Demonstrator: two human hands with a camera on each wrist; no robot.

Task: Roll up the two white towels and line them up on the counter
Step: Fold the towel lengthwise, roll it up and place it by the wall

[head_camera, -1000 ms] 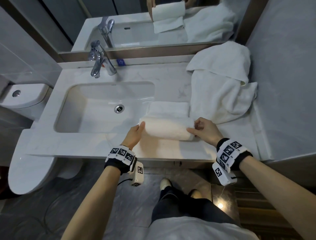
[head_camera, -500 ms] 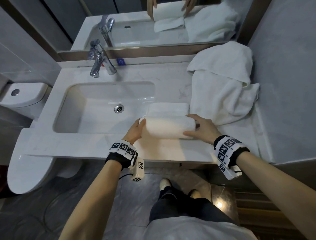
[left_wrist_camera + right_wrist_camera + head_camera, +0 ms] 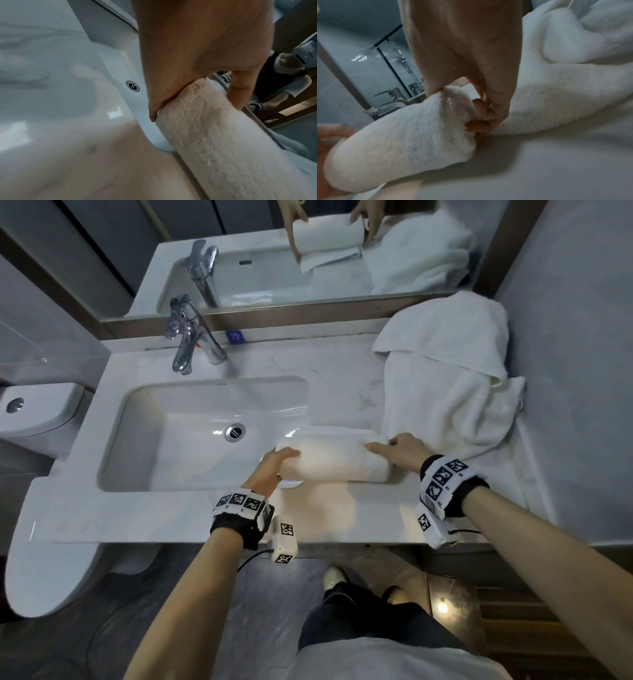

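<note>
A white towel roll (image 3: 332, 458) lies crosswise on the marble counter (image 3: 342, 508), right of the sink. My left hand (image 3: 279, 462) grips its left end, thumb on one side and a finger (image 3: 237, 94) on the other side of the roll (image 3: 214, 135). My right hand (image 3: 390, 448) holds the right end, thumb laid on top and curled fingers (image 3: 481, 108) tucked against the end of the roll (image 3: 402, 142). A short flat tail shows just behind the roll. The second white towel (image 3: 445, 378) lies loose and crumpled at the back right, touching the roll's right end (image 3: 573, 81).
The sink basin (image 3: 205, 433) and chrome faucet (image 3: 186, 337) take up the counter's left half. A mirror (image 3: 308, 251) runs along the back and a grey wall (image 3: 575, 371) closes the right side. A toilet (image 3: 30, 412) stands at the left.
Both hands have rolled the towel away from me; the flat tail behind the roll has shrunk to a narrow strip and the roll has grown thicker.
</note>
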